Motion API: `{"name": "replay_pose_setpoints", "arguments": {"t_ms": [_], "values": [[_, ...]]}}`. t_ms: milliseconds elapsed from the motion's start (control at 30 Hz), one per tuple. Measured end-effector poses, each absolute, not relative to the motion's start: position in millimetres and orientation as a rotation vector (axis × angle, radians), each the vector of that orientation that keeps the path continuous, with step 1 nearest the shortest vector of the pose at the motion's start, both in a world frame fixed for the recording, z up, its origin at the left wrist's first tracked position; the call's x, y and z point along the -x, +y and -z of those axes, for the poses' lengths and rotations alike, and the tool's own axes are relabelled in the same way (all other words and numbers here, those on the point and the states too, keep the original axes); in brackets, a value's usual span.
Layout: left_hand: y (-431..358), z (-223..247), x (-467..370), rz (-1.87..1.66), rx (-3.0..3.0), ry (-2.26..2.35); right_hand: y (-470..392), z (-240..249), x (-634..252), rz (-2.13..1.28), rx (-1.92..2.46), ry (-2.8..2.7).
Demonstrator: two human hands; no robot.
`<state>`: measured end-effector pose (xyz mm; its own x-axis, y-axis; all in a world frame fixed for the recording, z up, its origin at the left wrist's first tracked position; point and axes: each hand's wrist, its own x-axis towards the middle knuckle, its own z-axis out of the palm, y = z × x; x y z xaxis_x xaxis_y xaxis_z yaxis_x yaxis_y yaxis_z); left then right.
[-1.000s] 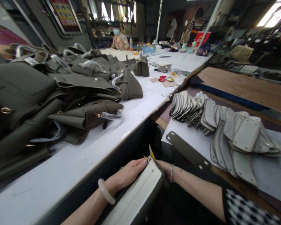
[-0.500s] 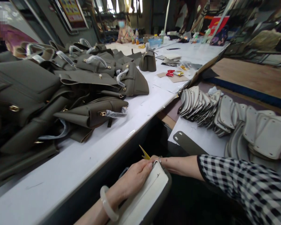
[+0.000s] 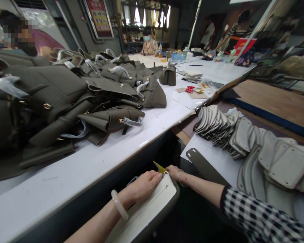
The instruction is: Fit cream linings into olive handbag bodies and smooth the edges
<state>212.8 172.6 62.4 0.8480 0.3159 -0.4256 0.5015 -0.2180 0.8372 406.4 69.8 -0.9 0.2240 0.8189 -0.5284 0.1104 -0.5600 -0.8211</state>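
My left hand point(image 3: 145, 182), a pale bangle at its wrist, is closed over the upper edge of a dark grey-green bag part point(image 3: 176, 199) whose broad white face point(image 3: 152, 206) points up toward me. The part is held tilted in front of the table, its near end running out of view. At its far end my right hand point(image 3: 172, 171) is closed, fingers pinched against a thin, pointed yellow strip point(image 3: 160, 167). The strip sticks out between the two hands, beside the part's rim. Where the right fingertips meet it is partly hidden.
Dark grey-green handbags point(image 3: 111, 118) with plastic-wrapped handles are heaped on the white table point(image 3: 131, 148). To the right lie stacked grey panels point(image 3: 285, 162) and a dark strap-like piece point(image 3: 205, 165). Co-workers point(image 3: 150, 45) are around the table.
My right hand has drawn slightly away to the right of the part's end, and more of the yellow strip shows. The left hand keeps its hold. The whole view has shifted.
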Motion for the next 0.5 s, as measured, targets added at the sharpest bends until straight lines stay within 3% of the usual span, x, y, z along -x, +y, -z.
{"name": "replay_pose_setpoints", "arguments": {"t_ms": [133,333,500], "values": [[174,-55,-213,0.172,-1.798,0.636,75,-10,-445,-1.369,2.074,-1.085],[175,-39,-212,0.080,-1.712,0.772,77,-55,-473,-1.608,1.929,-1.693],[173,-39,-210,0.037,-1.624,0.817,109,-69,-451,-1.097,1.906,-2.169]]}}
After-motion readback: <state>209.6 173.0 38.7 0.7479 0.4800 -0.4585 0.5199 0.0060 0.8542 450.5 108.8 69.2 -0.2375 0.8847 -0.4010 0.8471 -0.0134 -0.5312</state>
